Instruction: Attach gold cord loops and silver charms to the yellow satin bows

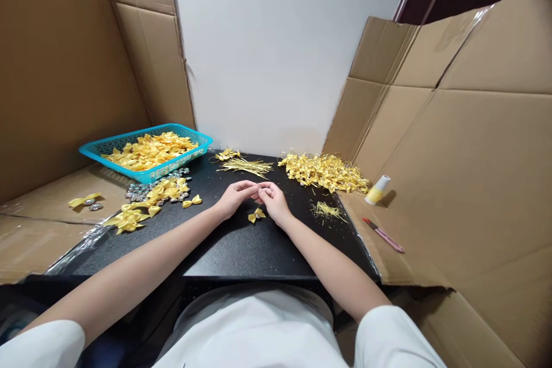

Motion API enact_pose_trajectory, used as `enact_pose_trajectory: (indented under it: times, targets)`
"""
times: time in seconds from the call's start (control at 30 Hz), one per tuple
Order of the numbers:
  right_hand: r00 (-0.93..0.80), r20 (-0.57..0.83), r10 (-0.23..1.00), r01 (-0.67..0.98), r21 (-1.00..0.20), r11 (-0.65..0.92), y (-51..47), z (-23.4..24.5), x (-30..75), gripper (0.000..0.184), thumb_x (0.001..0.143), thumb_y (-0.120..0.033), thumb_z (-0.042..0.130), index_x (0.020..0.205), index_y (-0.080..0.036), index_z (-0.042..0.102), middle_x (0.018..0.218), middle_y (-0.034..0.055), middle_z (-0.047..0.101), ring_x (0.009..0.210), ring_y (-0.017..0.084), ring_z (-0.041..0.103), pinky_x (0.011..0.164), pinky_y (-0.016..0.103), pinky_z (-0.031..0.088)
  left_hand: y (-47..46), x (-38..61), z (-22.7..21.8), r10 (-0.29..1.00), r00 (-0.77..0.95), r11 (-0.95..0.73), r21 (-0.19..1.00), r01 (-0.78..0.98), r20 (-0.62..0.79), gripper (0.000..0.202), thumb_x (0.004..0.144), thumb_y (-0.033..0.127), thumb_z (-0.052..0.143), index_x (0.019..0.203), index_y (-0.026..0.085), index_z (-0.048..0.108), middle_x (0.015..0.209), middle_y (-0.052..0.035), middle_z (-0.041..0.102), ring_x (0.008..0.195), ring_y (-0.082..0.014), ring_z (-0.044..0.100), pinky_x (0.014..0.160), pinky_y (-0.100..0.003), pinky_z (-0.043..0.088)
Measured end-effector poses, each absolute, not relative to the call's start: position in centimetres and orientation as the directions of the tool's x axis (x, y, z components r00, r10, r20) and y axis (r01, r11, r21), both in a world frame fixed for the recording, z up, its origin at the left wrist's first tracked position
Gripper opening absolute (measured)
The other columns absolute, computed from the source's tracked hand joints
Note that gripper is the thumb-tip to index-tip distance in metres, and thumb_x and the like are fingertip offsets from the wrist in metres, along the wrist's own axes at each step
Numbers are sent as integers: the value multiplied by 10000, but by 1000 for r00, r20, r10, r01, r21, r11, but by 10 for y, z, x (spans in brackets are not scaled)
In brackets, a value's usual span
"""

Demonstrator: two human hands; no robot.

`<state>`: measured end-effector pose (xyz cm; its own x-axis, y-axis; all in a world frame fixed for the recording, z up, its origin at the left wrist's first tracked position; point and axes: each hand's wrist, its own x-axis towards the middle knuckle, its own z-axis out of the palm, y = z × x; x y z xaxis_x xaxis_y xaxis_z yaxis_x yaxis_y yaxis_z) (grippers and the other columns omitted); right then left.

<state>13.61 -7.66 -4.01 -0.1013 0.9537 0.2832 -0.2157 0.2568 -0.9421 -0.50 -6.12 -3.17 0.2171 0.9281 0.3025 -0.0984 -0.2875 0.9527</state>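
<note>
My left hand [238, 196] and my right hand [273, 200] meet fingertip to fingertip over the black tabletop [241, 253]. Both are closed in a pinch. A small yellow ribbon bow [257, 215] with a shiny centre is just below the fingers, seemingly hung from a thin gold cord in the pinch; the cord itself barely shows. Beyond my hands lies a bundle of straight gold cords [248, 168]. To the left are loose yellow bows [168, 188] among silvery beads or gems [140, 191]. A large heap of yellow bows with cords [323, 172] lies to the right.
A blue plastic basket [146, 175] full of yellow bows stands at the back left. On the right are thin gold clippings [328, 210], a spool of yellow thread [378, 190] and a pink cutter [383, 236]. Cardboard walls [483, 144] flank both sides.
</note>
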Motion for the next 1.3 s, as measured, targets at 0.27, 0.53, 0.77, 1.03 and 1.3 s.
enact_pose_trajectory:
  times: [0.27, 0.53, 0.77, 1.03, 1.3]
  targets:
    - [-145, 278, 950, -224, -944, 242, -74, -39, 141, 376, 645, -476, 773, 839, -182, 642, 712, 10, 700, 667, 155, 679, 683, 313, 567, -59, -12, -14, 874, 244, -437, 899, 19, 419, 259, 628, 431, 785, 642, 185, 706, 775, -27, 628, 764, -176, 576, 735, -296, 469]
    - [-137, 284, 949, -233, -941, 248, -75, -27, 151, 408, 571, -482, 811, 826, -191, 685, 808, 13, 733, 798, 179, 694, 814, 363, 575, -49, -11, 19, 838, 387, -456, 883, 111, 385, 215, 590, 410, 804, 591, 208, 731, 812, -67, 705, 815, -234, 637, 763, -343, 509]
    - [-149, 294, 944, -201, -944, 262, -73, -20, 159, 433, 580, -527, 793, 814, -171, 716, 830, 46, 755, 778, 180, 695, 839, 372, 552, -49, -2, 50, 844, 451, -398, 903, 162, 290, 237, 525, 382, 833, 534, 180, 708, 822, -86, 735, 772, -238, 666, 698, -327, 517]
    - [-246, 255, 935, 0, -965, 263, -70, -34, 160, 320, 550, -444, 820, 695, -171, 735, 676, 20, 736, 644, 154, 663, 705, 298, 516, -25, 0, 97, 902, 135, -426, 897, 116, 411, 343, 595, 459, 791, 684, 143, 693, 688, -44, 671, 665, -149, 574, 628, -263, 427]
    - [-341, 236, 910, 191, -930, 313, -70, -43, 160, 168, 618, -357, 777, 653, -194, 758, 593, -10, 703, 528, 109, 574, 545, 224, 415, -30, -4, 163, 849, 15, -514, 820, 253, 528, 212, 687, 293, 754, 732, 97, 687, 600, -5, 540, 575, -94, 428, 606, -257, 330]
